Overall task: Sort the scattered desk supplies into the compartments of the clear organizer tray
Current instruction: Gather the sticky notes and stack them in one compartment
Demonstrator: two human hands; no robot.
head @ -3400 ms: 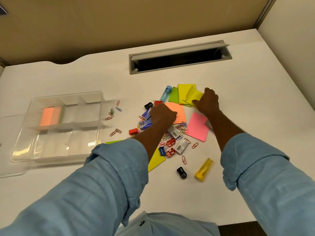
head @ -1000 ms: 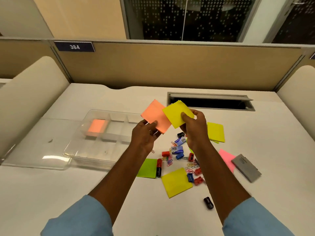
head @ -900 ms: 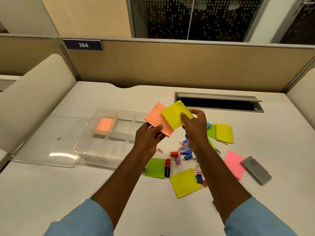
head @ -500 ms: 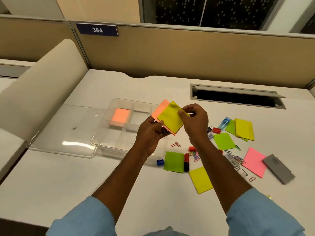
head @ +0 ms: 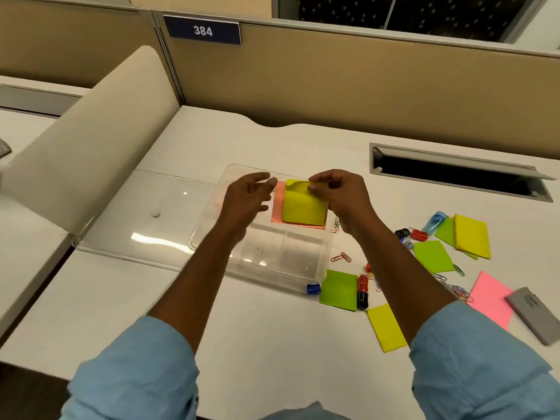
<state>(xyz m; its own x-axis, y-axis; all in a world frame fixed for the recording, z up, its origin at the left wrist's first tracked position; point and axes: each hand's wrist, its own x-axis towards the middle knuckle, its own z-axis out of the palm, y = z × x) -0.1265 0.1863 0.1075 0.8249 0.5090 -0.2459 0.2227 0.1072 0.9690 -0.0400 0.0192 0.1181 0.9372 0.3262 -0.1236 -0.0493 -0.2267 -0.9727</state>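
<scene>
1. Clear organizer tray point(head: 281, 253): my landmark, on the white desk point(head: 272, 334). I see its near compartments bare.
2. Yellow sticky note point(head: 303, 207): over the tray's far right part, lying on an orange sticky note point(head: 277, 209). I cannot tell whether the pair rests in a compartment.
3. Right hand point(head: 342, 198): above the tray's right edge, thumb and fingertips pinching the yellow note's curled top edge.
4. Left hand point(head: 245, 198): over the tray's middle, fingers loosely spread and gripping nothing, tips just beside the orange note. It is blurred.
5. Clear lid point(head: 136, 219): flat, left of the tray.
6. Green sticky note point(head: 339, 289): at the tray's near right corner.
7. Paper clips point(head: 341, 257): just right of the tray.
</scene>
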